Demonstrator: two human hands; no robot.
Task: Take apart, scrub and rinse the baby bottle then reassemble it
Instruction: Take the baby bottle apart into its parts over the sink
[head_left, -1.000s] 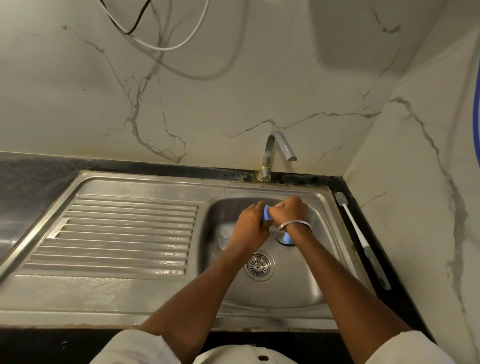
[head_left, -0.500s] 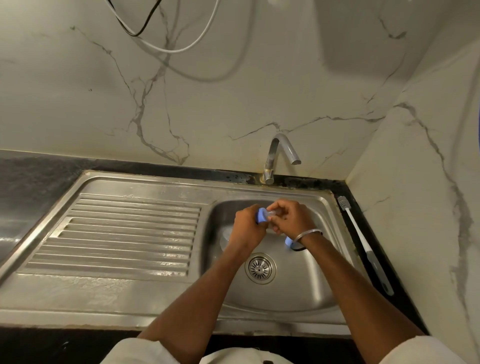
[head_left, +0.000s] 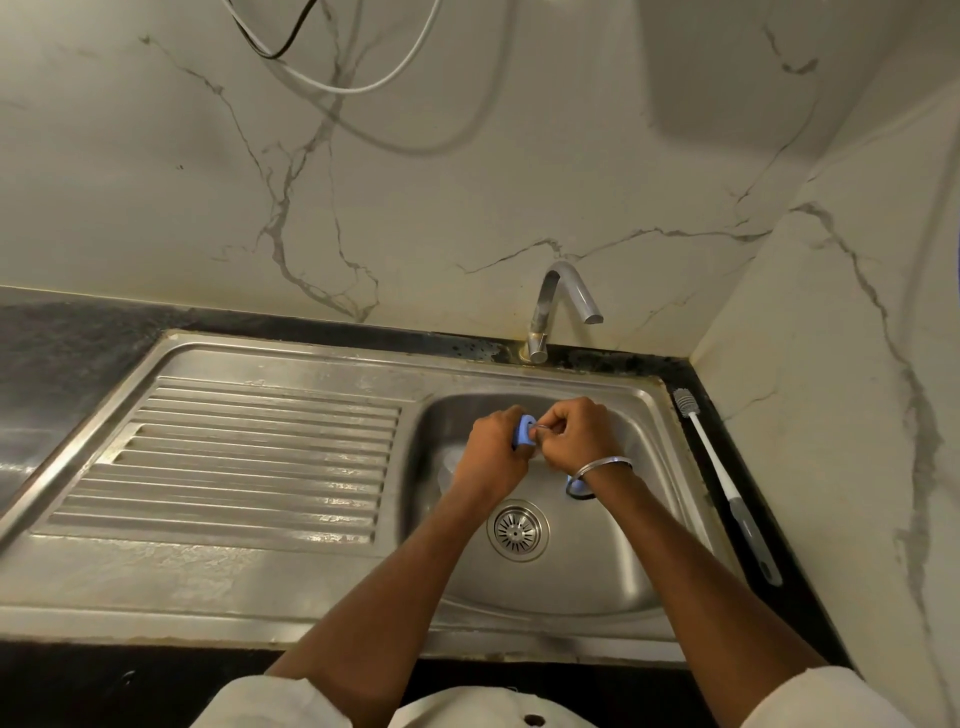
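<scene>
Over the steel sink basin (head_left: 597, 566) my left hand (head_left: 493, 452) grips a blue bottle collar ring (head_left: 522, 434). My right hand (head_left: 576, 434) pinches a small clear part, seemingly the teat, at the ring's opening. A clear bottle body (head_left: 451, 467) lies in the basin behind my left wrist, mostly hidden. Another blue piece (head_left: 575, 486) lies on the basin floor under my right wrist. A white bottle brush with a grey handle (head_left: 722, 478) lies on the dark counter right of the sink.
The tap (head_left: 563, 299) stands behind the basin with no water running. The drain strainer (head_left: 517, 530) sits mid-basin. A ribbed draining board (head_left: 249, 457) spreads to the left. Marble walls close in behind and on the right; cables (head_left: 332, 78) hang above.
My hands have shifted slightly apart; the right hand now pinches the clear part at the ring instead of covering it. The blue piece under my right wrist stays put.
</scene>
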